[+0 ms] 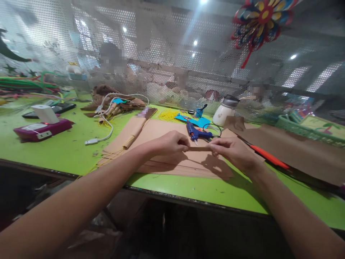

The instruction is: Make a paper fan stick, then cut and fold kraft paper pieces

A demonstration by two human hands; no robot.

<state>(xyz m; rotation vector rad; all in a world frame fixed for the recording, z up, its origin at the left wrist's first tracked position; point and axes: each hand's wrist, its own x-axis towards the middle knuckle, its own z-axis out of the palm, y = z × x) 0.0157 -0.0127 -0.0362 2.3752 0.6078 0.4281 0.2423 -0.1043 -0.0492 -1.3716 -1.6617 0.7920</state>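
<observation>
My left hand (170, 142) and my right hand (232, 151) pinch the two ends of a thin brown paper strip (198, 148), held level just above a stack of brown paper sheets (172, 162) on the green table (61, 147). Both hands have their fingers closed on the strip. A blue glue gun (196, 133) lies just behind the strip. Rolled brown paper (134, 131) lies to the left of my left hand.
An orange-handled tool (268, 156) and more brown paper (296, 151) lie at the right. A white jar (225, 111), a white USB cable (104, 135), a magenta device (43, 129) and a green basket (309, 129) stand around. A perforated screen (161, 54) backs the table; people sit behind it.
</observation>
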